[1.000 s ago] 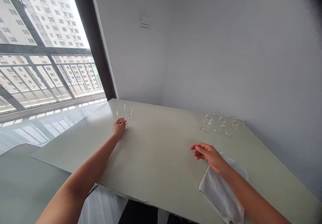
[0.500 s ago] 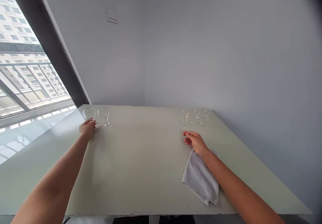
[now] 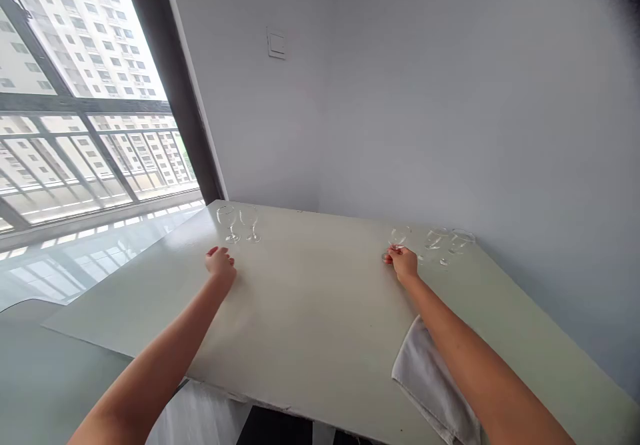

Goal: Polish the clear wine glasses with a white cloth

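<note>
- Fingers (image 3: 396, 253) of R hand (image 3: 403, 263) closed on stem of wine glass (image 3: 399, 237), 1 o'clock, came from towel (image 3: 425, 381).
- L hand (image 3: 219, 263) fingers loose, empty now, near 2 wine glasses (image 3: 227, 221), 11 o'clock.

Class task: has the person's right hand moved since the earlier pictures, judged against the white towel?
Yes: the right hand has moved forward, away from the towel, and now touches a wine glass.

Wall switch (image 3: 276, 43), balcony railing (image 3: 95, 155), apartment tower (image 3: 90, 38) outside.

A high-rise apartment room: a railed window (image 3: 95, 158) overlooks tower blocks (image 3: 85, 38), beside a wall switch (image 3: 276, 43).
</note>
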{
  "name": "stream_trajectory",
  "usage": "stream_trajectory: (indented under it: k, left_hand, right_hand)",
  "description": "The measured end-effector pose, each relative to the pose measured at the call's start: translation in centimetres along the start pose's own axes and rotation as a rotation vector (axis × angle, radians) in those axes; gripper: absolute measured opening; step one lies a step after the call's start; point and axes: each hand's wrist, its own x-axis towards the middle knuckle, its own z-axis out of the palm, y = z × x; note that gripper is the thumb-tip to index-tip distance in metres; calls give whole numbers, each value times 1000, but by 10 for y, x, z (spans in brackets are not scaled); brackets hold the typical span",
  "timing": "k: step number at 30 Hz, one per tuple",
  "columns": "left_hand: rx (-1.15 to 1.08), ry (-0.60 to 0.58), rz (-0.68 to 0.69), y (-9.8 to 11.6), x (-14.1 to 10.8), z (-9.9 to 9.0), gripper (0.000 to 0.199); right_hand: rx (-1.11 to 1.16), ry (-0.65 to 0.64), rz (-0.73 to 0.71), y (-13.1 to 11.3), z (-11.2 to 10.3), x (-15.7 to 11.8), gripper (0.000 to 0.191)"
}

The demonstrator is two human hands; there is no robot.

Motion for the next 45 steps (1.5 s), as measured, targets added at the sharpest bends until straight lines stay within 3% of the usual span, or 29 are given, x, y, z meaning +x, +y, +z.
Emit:
stream_trajectory:
  k: [6, 8, 12, 15, 18, 23, 29, 32, 38, 45]
  left_hand:
    - [111, -567, -40, -33, -95, 41, 26]
    - [140, -683, -20, -39, -126, 53, 31]
    - [206, -765, 163, -46, -155, 65, 42]
    - [228, -774, 204, -51, -153, 62, 33]
    - [200, -762, 175, -56, -136, 51, 29]
    - [120, -614, 144, -54, -75, 24, 38]
    - [52, -308, 123, -36, 22, -8, 36]
    - [56, -211, 96, -26, 55, -15, 31]
    - [87, -103, 49, -16, 79, -9, 25]
    - [225, 13, 21, -5, 78, -6, 21]
  right_hand:
    - [-17, -265, -16, 3, 53, -73, 23]
    - [-16, -391, -10, 0, 71, -103, 24]
    - [-26, -637, 4, -7, 94, -151, 22]
    - [-80, -824, -27, -12, 99, -169, 23]
    - [-177, -870, -77, -18, 92, -173, 32]
    - [-207, -800, -59, -35, 52, -156, 36]
    - [-236, -582, 56, -36, -28, -116, 29]
    - [-213, -451, 112, -28, -64, -96, 26]
    - [-86, -201, 111, -6, -104, -64, 21]
    - [-49, 142, 45, 13, -108, -14, 30]
